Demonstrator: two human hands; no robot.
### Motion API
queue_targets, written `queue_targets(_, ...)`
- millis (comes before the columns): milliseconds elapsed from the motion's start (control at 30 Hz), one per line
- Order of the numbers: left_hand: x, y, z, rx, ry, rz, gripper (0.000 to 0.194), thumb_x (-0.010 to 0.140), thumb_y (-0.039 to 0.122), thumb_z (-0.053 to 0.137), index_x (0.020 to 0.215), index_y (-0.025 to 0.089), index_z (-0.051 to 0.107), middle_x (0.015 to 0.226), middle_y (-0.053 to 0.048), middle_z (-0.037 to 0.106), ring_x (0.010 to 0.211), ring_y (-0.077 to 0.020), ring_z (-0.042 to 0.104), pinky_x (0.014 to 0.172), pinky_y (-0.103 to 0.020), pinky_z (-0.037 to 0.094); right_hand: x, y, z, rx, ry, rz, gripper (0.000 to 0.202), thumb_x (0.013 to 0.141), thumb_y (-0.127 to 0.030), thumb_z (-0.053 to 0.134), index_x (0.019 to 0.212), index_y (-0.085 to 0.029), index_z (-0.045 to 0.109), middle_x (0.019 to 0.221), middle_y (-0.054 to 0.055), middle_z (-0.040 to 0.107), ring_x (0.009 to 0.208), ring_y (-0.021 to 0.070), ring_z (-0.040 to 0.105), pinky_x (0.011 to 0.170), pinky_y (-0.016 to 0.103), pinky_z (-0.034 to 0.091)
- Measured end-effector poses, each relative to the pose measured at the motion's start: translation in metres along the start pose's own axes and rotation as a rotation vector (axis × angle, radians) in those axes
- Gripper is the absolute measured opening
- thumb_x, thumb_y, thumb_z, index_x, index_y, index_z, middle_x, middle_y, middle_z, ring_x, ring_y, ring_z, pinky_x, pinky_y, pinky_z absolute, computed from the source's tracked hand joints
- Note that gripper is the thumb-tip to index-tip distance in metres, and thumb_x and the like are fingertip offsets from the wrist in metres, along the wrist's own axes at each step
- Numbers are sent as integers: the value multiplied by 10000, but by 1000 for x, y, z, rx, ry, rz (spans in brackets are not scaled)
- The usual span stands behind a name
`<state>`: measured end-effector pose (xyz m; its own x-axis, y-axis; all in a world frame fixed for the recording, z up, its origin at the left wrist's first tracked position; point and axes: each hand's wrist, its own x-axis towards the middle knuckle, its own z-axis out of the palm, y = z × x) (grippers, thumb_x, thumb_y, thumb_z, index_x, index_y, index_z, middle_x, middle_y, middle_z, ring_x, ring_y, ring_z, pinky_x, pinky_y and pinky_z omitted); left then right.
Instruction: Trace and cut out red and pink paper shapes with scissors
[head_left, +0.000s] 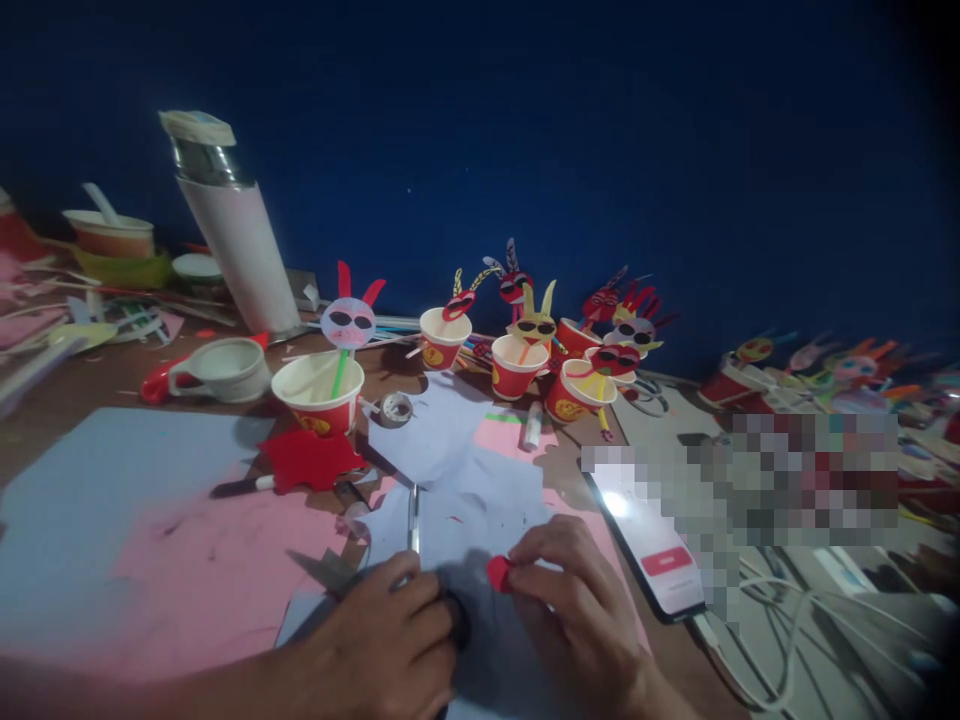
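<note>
My left hand (401, 635) is closed over a pair of scissors (415, 520). Their narrow metal blade points away from me, and part of a dark handle shows beside my fingers. Between the thumb and fingers of my right hand (574, 590) is a small red paper piece (499, 574), pinched at its right edge. Under both hands lie pale blue paper sheets (502, 510) over pink paper (259, 545). Left of the blade, a crumpled-edged red paper scrap (311, 460) lies near a dark marker (244, 486).
Behind the sheets stand red paper cups (319, 400) with paper animal faces on straws. A mug (229, 370) and a tall wrapped flask (236, 250) are at left. To the right lie a lit phone (652, 550), a white cable (784, 640) and several more paper figures. A dark blue wall (525, 130) rises behind.
</note>
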<state>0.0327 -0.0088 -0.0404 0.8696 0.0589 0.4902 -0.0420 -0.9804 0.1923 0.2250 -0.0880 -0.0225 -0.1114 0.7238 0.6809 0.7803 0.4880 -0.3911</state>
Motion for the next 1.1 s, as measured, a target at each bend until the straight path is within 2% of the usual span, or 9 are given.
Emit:
queue_targets(67, -1, -1, 4, -24, 35, 35, 133, 818, 209, 546, 691, 176, 561, 642, -3, 580, 643, -159, 482, 691, -340, 351, -2, 1, -3, -71, -27, -68, 302, 731, 38, 537, 916, -199, 562, 787, 44, 648, 713, 156, 620, 650, 323, 462)
queue_targets(233, -1, 3, 1, 17, -121, -43, 135, 821, 250, 588, 706, 183, 560, 667, 0, 588, 666, -158, 498, 728, -338, 363, -7, 7, 4, -117, -100, -58, 285, 754, 15, 516, 934, -206, 529, 770, 27, 656, 710, 156, 614, 651, 331, 428)
queue_targets(333, -1, 6, -5, 28, -90, 88, 207, 796, 186, 606, 622, 189, 495, 596, 32, 543, 588, -134, 460, 666, -308, 361, -6, 7, 13, -60, -111, 90, 229, 783, -17, 503, 899, -211, 529, 738, 14, 644, 666, 154, 593, 635, 321, 429)
queue_targets(367, -1, 7, -8, 31, -116, 95, 201, 785, 164, 612, 626, 191, 491, 604, 36, 547, 594, -133, 463, 686, -306, 368, -6, 6, 16, -22, -128, 168, 198, 799, -42, 495, 889, -214, 536, 735, 13, 640, 663, 157, 588, 626, 314, 436)
queue_targets(500, -3, 9, -17, 20, -250, 8, 119, 792, 153, 607, 711, 195, 532, 684, 29, 596, 662, -144, 504, 812, -322, 375, -8, 2, 21, 75, -222, 402, 136, 831, -134, 489, 861, -221, 589, 748, 17, 657, 696, 184, 581, 610, 301, 452)
queue_targets(633, -2, 11, -17, -12, -196, -20, 144, 836, 253, 581, 708, 195, 548, 675, 9, 601, 667, -154, 512, 786, -332, 382, -9, -1, 24, 57, -267, 459, 106, 828, -178, 513, 789, -209, 606, 701, 4, 658, 647, 182, 554, 603, 305, 402)
queue_targets(733, -1, 12, -16, -15, -146, -68, 160, 858, 285, 551, 727, 195, 570, 674, 4, 603, 685, -159, 519, 770, -334, 380, -8, -1, 28, -54, -290, 415, 136, 828, -166, 516, 730, -201, 602, 661, 1, 637, 601, 165, 521, 619, 316, 336)
queue_targets(833, 0, 12, -15, -18, -148, -107, 141, 849, 263, 560, 728, 191, 573, 698, 1, 610, 711, -162, 522, 763, -332, 379, -9, 0, 32, -212, -274, 350, 148, 805, -136, 527, 690, -193, 599, 637, 12, 620, 586, 164, 493, 626, 326, 288)
queue_targets(1100, -6, 2, -9, -30, -69, -171, 168, 845, 339, 557, 839, 174, 594, 1075, -56, 640, 921, -217, 507, 839, -371, 357, -7, 8, 19, -175, -249, 343, 123, 823, -121, 516, 797, -183, 620, 682, 17, 635, 612, 164, 519, 647, 318, 297)
